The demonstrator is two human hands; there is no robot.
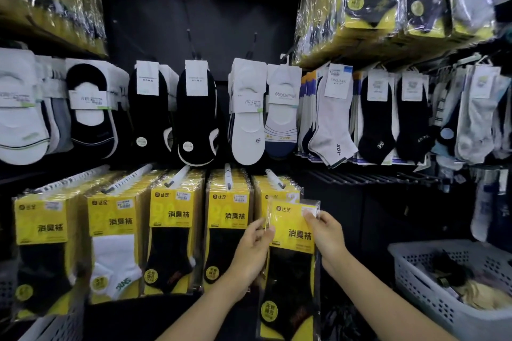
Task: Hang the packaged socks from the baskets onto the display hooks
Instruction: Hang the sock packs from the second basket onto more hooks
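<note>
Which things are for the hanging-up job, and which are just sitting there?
For the job: yellow plastic-wrapped pack of black socks, held by left hand and right hand; white-tipped display hook; white perforated plastic basket.
Just there: white no-show socks on card hangers; plastic-wrapped yellow bundles on the top shelf.

Single head-worn view, forward and slightly down, close to sock display (177,219).

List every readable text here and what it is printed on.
"达足": header of the held sock pack, also the hung yellow packs.
"消臭袜": same packs.
"Guanwei": white sock's band.
"BOY": grey sock.
Too blurred: price stickers, round seals, other cards.
</note>
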